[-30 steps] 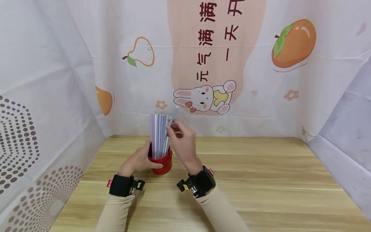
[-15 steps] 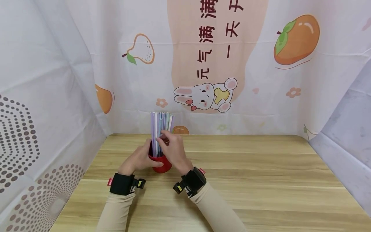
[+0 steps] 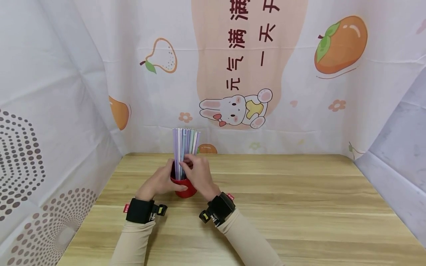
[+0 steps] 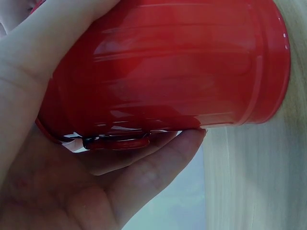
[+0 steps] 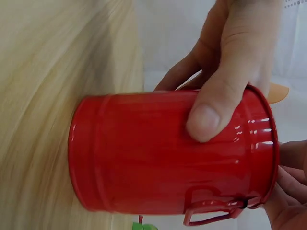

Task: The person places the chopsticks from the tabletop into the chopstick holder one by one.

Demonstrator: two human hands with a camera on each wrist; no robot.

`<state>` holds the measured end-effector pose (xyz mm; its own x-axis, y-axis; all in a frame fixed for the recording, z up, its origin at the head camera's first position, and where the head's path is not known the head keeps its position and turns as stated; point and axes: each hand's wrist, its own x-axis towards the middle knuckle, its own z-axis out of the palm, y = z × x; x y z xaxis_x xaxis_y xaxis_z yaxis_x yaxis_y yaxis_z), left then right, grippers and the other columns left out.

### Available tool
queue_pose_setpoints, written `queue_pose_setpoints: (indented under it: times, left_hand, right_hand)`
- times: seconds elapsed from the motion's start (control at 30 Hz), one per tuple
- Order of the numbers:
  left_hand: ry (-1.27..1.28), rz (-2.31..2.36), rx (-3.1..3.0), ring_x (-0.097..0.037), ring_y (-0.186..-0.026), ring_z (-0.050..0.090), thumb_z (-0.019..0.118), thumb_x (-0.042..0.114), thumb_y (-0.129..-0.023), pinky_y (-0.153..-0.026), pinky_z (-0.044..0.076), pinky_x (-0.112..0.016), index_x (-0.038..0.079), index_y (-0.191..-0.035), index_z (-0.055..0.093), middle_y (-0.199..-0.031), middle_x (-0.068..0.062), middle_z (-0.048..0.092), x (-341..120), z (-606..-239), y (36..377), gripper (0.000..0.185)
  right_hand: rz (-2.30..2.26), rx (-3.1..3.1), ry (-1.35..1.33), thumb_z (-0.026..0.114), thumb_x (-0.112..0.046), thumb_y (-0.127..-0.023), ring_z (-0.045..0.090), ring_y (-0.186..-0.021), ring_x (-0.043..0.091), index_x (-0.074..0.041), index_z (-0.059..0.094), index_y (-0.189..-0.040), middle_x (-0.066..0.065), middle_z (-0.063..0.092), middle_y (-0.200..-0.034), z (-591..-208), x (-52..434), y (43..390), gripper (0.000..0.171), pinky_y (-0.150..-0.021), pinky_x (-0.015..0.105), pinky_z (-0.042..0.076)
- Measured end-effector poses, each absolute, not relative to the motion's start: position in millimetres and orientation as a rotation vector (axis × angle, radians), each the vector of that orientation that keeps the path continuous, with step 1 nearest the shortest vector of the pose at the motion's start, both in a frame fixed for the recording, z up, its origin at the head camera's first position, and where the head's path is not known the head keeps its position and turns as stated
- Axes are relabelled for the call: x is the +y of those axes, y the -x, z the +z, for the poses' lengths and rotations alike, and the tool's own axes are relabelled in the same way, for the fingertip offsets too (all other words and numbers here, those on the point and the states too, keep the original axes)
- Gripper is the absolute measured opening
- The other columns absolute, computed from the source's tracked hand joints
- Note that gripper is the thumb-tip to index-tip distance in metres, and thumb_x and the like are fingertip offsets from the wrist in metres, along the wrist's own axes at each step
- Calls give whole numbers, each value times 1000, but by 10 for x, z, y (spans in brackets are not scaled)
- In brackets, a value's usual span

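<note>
A red metal cup [image 3: 188, 191] stands on the wooden table [image 3: 299, 207], near its back left. A tight bundle of pale purple, blue and white straws [image 3: 184, 142] rises upright from it. My left hand [image 3: 165, 181] grips the cup from the left, thumb across the front. The left wrist view shows the cup [image 4: 177, 72] with my fingers [image 4: 158, 163] curled behind it. My right hand [image 3: 190, 165] pinches the straws just above the rim. In the right wrist view the cup [image 5: 134, 158] has the left thumb [image 5: 206, 120] pressed on its side.
A printed cloth backdrop [image 3: 253, 74] with fruit and a rabbit closes off the back. Plain cloth walls [image 3: 43, 111] hang on both sides. The wood-grain table stretches to the right and towards me. Black wrist bands [image 3: 139, 211] sit on both beige sleeves.
A second ago my right hand held one blue straw tilted above the bundle. That straw now stands in the cup with the rest, and the right hand has dropped to the rim.
</note>
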<state>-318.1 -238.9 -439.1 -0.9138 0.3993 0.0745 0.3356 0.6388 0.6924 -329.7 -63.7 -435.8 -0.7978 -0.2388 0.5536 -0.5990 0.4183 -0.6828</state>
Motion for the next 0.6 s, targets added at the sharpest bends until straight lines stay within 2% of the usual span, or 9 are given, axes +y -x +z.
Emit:
queue_pose_setpoints:
  times: [0.27,0.6]
  left_hand:
    - [-591,1093,2794,-34,-115,66,89,28,-80,-101,57,-52,0,-144,33,-136,-25,62,-2368,-4382,3179,90]
    - [-589,1099,2766,-37,-122,62,88,24,-82,-105,55,-55,1,-150,26,-143,-24,57,-2374,-4399,3173,95]
  right_hand:
    - [1257,-2312,-667,74,-4,-94,79,-89,25,6,74,-115,20,79,-103,-4381,-632,3290,24,-75,32,64]
    - [1264,-2293,-688,70,0,-94,79,-81,22,5,74,-111,17,80,-96,-4333,-561,3254,18,-71,24,63]
